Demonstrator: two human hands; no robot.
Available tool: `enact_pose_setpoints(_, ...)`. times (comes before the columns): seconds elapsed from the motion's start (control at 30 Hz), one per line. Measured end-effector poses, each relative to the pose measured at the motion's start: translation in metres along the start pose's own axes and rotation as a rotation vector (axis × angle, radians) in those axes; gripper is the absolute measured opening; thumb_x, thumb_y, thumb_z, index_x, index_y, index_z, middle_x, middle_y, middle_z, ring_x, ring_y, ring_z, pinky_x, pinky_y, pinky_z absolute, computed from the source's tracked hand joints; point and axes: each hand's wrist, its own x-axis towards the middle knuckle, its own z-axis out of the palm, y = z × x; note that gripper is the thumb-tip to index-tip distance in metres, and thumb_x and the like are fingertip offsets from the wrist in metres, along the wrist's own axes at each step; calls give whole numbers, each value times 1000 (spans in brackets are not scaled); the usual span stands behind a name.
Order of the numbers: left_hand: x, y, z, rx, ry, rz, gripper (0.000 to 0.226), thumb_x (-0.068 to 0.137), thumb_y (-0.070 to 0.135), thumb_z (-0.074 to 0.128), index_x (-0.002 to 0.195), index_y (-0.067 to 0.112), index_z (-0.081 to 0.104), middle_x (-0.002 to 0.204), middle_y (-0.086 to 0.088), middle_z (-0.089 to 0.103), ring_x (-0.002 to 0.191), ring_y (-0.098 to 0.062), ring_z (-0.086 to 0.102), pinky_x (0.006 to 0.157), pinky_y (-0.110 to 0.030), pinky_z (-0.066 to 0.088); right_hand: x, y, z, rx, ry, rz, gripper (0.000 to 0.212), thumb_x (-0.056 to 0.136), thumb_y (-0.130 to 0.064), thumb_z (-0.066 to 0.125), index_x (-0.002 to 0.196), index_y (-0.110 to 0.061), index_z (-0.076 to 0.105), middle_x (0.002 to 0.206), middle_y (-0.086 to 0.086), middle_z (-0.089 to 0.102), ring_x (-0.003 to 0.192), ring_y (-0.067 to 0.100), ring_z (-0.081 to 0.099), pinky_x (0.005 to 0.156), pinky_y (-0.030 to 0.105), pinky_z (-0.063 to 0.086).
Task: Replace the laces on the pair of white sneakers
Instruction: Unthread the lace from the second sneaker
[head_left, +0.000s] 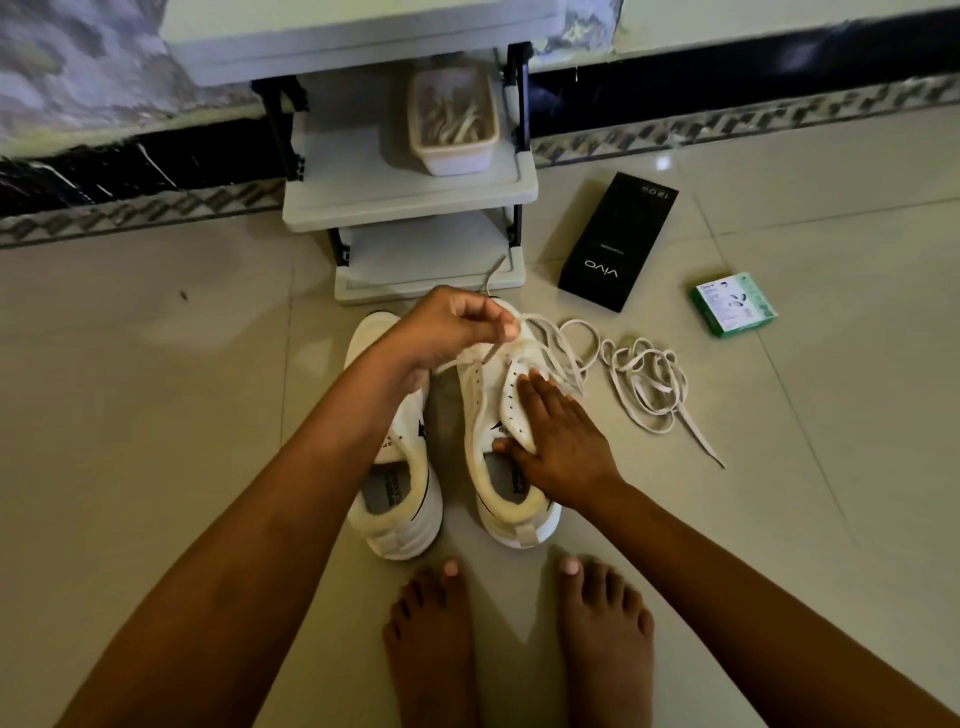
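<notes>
Two white sneakers stand side by side on the tiled floor, toes pointing away from me: the left sneaker (395, 499) and the right sneaker (498, 467). My left hand (447, 327) pinches a white lace (493, 349) above the toe end of the right sneaker, fingers closed on it. My right hand (558, 441) lies flat on the right sneaker's outer side, thumb at the tongue, holding it down. A loose white lace (644, 379) lies tangled on the floor to the right of the shoes.
A small grey shelf rack (410, 208) stands just beyond the shoes; a clear tub of laces (454, 119) sits on it. A black phone box (618, 244) and a green box (732, 304) lie at the right. My bare feet (514, 634) are near the heels.
</notes>
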Motion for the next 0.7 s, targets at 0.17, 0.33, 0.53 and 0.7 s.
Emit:
enact_pose_setpoints(0.17, 22, -38, 23, 851, 85, -43, 30, 78, 19, 73, 108, 19, 67, 126, -4, 51, 114, -23, 51, 90, -32, 44, 0, 0, 1, 1, 0, 12, 91, 76, -69, 14, 151, -20, -3, 159, 2, -3, 146, 16, 0, 116, 28, 1)
enact_pose_setpoints(0.33, 26, -40, 29, 971, 218, -32, 17, 86, 21, 64, 98, 13, 72, 116, -6, 61, 105, -25, 58, 84, -31, 47, 2, 1, 4, -7, 18, 8, 101, 66, -76, 1, 151, -20, -2, 159, 3, 1, 146, 18, 4, 117, 31, 4)
enact_pose_setpoints(0.53, 0, 2, 5, -80, -31, -30, 7, 83, 4, 67, 89, 8, 67, 94, -5, 70, 87, -10, 65, 78, -18, 53, 0, 1, 1, 3, 21, -9, 88, 78, -66, 17, 151, -20, -1, 159, 2, -3, 146, 17, 2, 116, 28, 3)
enact_pose_setpoints(0.7, 17, -19, 10, 200, 124, -62, 34, 80, 6, 71, 112, 14, 63, 112, 1, 60, 104, -17, 58, 89, -31, 51, 0, 1, 1, -3, 22, -2, 94, 75, -72, 10, 151, -20, -2, 159, 2, -4, 146, 16, 2, 116, 27, 1)
